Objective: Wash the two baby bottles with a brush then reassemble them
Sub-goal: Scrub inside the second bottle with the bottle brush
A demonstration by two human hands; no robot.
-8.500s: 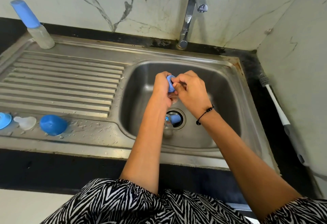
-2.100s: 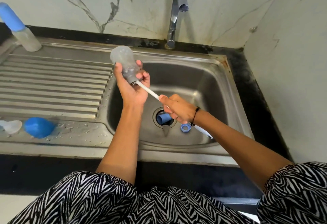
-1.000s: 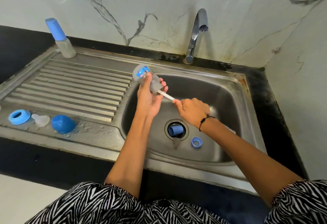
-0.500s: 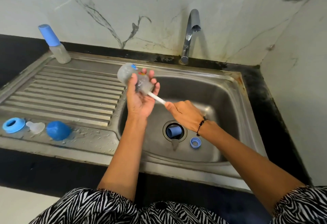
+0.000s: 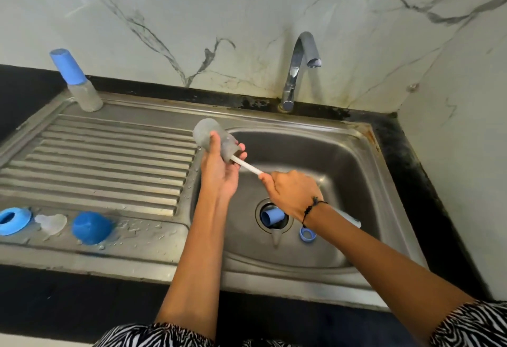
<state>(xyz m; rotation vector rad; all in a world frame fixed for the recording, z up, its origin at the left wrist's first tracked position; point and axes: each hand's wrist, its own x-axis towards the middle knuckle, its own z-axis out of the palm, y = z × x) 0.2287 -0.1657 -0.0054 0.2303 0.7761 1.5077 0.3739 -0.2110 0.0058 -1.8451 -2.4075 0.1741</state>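
Starting at the left edge of the draining board, a blue screw ring (image 5: 10,220), a clear teat (image 5: 52,222) and a blue cap (image 5: 91,227) lie in a row among water drops, and an assembled baby bottle (image 5: 79,84) stands at the far corner. Next comes the left hand (image 5: 220,167), fingers curled round a clear bottle body (image 5: 215,139) held tilted over the rim of the sink (image 5: 365,209), mouth towards the basin. A bottle brush (image 5: 247,165) runs into that mouth, and the right hand (image 5: 295,194) grips its white handle. Under that hand a second blue cap (image 5: 271,216) sits in the drain, with a small blue ring (image 5: 307,234) just beside it. The bottle body looks like light, stiff plastic, probably slick when wet, so a full wrap round its middle seems safest.
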